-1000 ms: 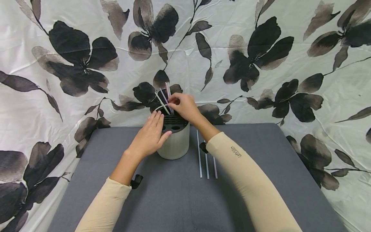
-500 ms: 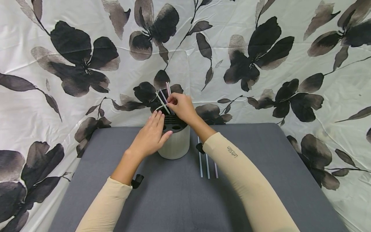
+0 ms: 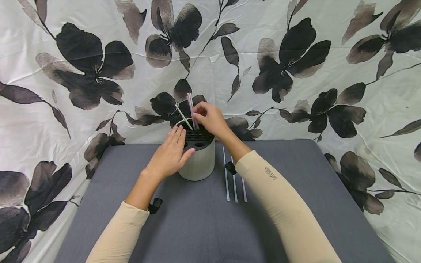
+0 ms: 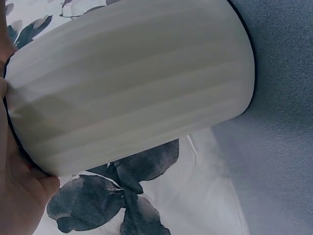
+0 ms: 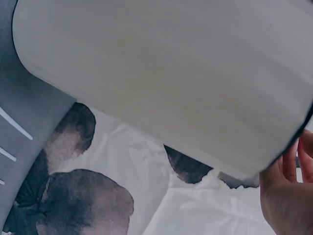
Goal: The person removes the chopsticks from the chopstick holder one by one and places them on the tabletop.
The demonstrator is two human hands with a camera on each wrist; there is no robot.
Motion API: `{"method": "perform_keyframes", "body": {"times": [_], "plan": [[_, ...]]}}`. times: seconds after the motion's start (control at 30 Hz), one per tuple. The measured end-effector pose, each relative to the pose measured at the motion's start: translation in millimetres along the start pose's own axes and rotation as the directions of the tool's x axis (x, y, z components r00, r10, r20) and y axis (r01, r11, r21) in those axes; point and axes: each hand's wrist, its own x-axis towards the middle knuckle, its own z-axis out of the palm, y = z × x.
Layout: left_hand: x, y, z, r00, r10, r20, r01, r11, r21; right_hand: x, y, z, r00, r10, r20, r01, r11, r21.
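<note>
A pale, round, ribbed holder (image 3: 196, 166) stands upright near the table's back edge, topped by a black lid (image 3: 205, 144) with slots and round holes. My left hand (image 3: 167, 153) lies with straight fingers on the lid's left side, its thumb at the front rim. Thumb and forefinger of my right hand (image 3: 212, 118) pinch a purple drinking straw (image 3: 193, 111) standing in the back of the holder. Beside it rise pink straws (image 3: 189, 98) and a leaning whitish straw (image 3: 182, 115). In both wrist views the holder's wall (image 4: 132, 83) hides most of the fingers.
Right of the holder, a light blue straw (image 3: 226, 179), another blue straw (image 3: 235, 190) and a purple straw (image 3: 244, 191) lie side by side on the grey table (image 3: 197, 226), partly under my right forearm. A floral cloth (image 3: 236, 54) hangs directly behind the table.
The purple straw, earlier tilted left, now stands more upright beside the pink ones. My right hand has shifted very slightly right. My left hand stays in place.
</note>
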Motion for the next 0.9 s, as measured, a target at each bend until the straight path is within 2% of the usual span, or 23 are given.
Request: {"method": "perform_keyframes", "body": {"times": [0.3,0.47,0.77,0.9], "plan": [[0.4,-0.7,1.3,1.000,-0.016,0.012,0.016,1.000,-0.012,1.8,-4.8,-19.4,1.000,0.006,-0.006,-0.005,0.992,0.123],[0.9,-0.8,1.2,1.000,-0.022,0.018,0.023,1.000,-0.019,4.5,-4.9,-32.2,0.998,-0.017,-0.054,0.029,0.973,0.229],[1.8,-0.1,0.5,0.999,-0.027,0.025,0.028,0.999,-0.020,7.7,-6.5,-55.1,0.994,-0.032,-0.107,0.065,0.942,0.330],[2.5,-0.2,0.8,0.999,-0.028,0.021,0.028,0.999,-0.022,8.3,-8.5,-67.2,0.990,-0.042,-0.134,0.092,0.915,0.394]]}}
